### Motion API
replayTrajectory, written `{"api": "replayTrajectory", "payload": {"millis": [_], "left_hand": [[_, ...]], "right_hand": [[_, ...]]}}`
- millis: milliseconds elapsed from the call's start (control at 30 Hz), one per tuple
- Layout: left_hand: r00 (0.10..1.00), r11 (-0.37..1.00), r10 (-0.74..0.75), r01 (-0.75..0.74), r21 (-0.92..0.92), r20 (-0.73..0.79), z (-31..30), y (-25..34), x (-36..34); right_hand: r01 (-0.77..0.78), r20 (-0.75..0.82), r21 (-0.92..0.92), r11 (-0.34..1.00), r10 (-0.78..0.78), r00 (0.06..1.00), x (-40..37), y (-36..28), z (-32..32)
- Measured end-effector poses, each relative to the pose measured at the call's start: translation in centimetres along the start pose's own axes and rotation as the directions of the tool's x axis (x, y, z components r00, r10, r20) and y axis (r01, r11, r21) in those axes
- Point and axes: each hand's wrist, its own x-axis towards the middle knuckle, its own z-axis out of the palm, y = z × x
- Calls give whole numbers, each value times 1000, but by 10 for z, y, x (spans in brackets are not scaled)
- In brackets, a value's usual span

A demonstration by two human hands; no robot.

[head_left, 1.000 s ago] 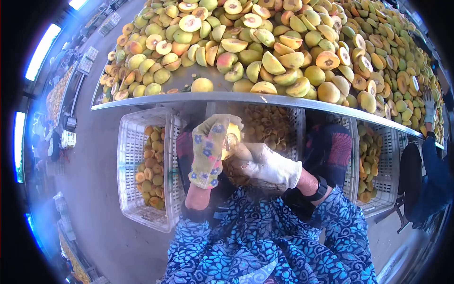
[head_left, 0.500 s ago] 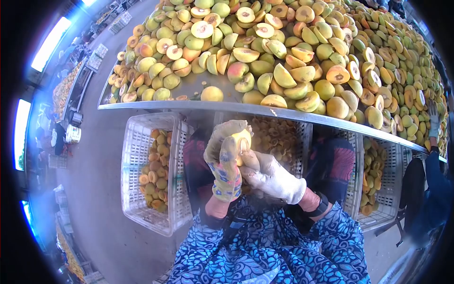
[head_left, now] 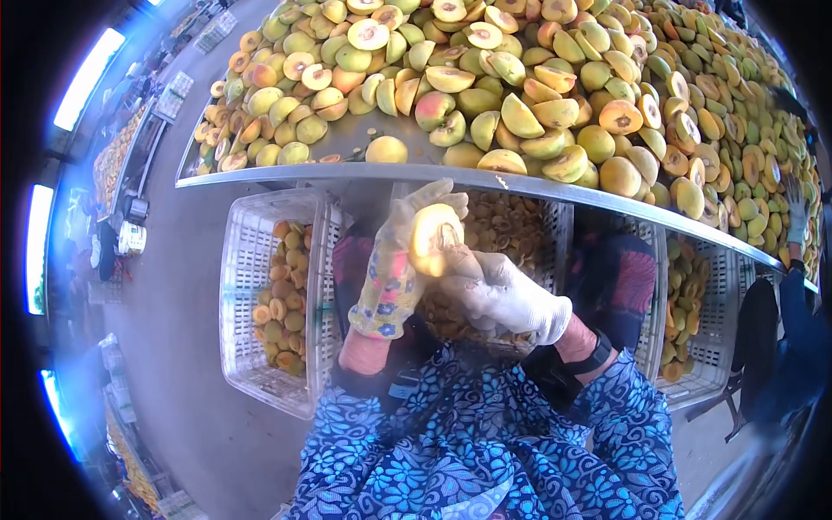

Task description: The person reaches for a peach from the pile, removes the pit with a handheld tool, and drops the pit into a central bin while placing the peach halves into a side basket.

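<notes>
My left hand (head_left: 392, 269), in a flower-patterned glove, holds a yellow peach half (head_left: 426, 247) with its cut face and brownish pit hollow turned to the right. My right hand (head_left: 511, 299), in a white glove with soiled fingertips, is closed, its thumb and fingers at the edge of the cut face by the pit. Whatever those fingers grip is hidden. Both hands are above a crate of small brownish-yellow pieces (head_left: 498, 234), just in front of the table's metal edge (head_left: 347, 172).
Many halved peaches (head_left: 537, 130) are heaped on the metal table. A white crate (head_left: 269, 386) with peach halves stands at left, another crate (head_left: 706, 373) at right. A co-worker's gloved hand (head_left: 796, 217) reaches onto the heap at far right. A white bucket (head_left: 132, 238) is at left.
My left hand has turned and opened out somewhat, so more of the peach half and its cut face shows. Both hands have moved slightly up in view, my right hand still against the fruit.
</notes>
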Motion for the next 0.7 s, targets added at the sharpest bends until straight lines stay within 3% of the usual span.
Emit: {"api": "replayTrajectory", "payload": {"millis": [67, 100, 167, 233, 300, 367, 433, 500, 533, 567, 600, 633, 700], "left_hand": [[998, 945, 64, -68, 321, 22, -4, 6, -3], [998, 946, 59, -62, 320, 18, -13, 7, -5], [995, 881, -85, 50, 471, 53, -34, 9, -6], [991, 888, -114, 70, 453, 70, -36, 11, -8], [997, 993, 83, -82, 79, -8, -22, 4, -15], [997, 948, 46, -23, 319, -65, -14, 9, -21], [993, 686, 119, -83, 723, 0, -9, 10, -27], [999, 557, 36, -29, 830, 11, -18, 11, -30], [1000, 699, -23, 19, 715, -4, -26, 7, -32], [996, 810, -92, 77, 581, -4, -31, 0, -32], [983, 927, -185, 173, 333, 3, -29, -3, -33], [958, 957, -285, 282, 63, 37, -28, -6, -35], [965, 966, -259, 259, 9, 44, -27, -5, -29]], "right_hand": [[42, -28, -101, 994, -45, 999, 2, 4, 0], [62, -40, -144, 988, -68, 997, 3, 7, 2], [130, -29, -85, 988, -133, 991, 2, 11, 6], [201, -15, -40, 979, -202, 979, 6, 13, 5], [172, -118, 308, 936, -142, 983, 14, 20, 3], [174, -154, 299, 938, -132, 979, 18, 19, 0], [287, -302, 7, 958, -272, 914, 22, 21, -7], [417, -357, -289, 862, -501, 788, 21, 24, -6], [437, -302, -348, 829, -540, 785, 18, 17, -8], [315, -277, -206, 926, -364, 889, 8, 3, -7], [311, -239, -112, 944, -329, 914, 2, -5, -6], [292, -192, -8, 956, -288, 938, -4, -14, -3], [294, -201, 18, 956, -284, 937, -14, -25, -5]]}}
